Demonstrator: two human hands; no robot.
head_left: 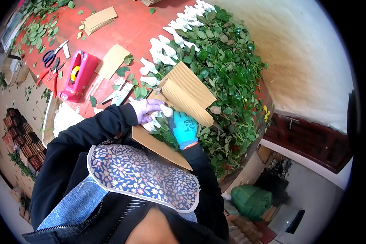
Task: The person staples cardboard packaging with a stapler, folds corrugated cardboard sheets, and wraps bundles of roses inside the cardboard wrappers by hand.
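Note:
My left hand [144, 110], in a pale purple glove, has its fingers closed round a white-wrapped flower bud [166, 110]. My right hand [184, 129], in a teal glove, is closed round the leafy stem just below that bud. More white-wrapped buds [150, 125] lie beneath my left hand, inside a bent sheet of corrugated cardboard [162, 148]. One edge of cardboard faces my body. A curled cardboard flap [185, 102] rises beyond my hands. The palm side of my right hand is hidden.
A large heap of leafy stems [227, 61] with white-wrapped heads lies on the red table [130, 24]. Left of my hands are a pink tape dispenser [79, 76], scissors [117, 94], red-handled pruners [55, 72], and cardboard pieces [113, 61]. Loose leaves are scattered around.

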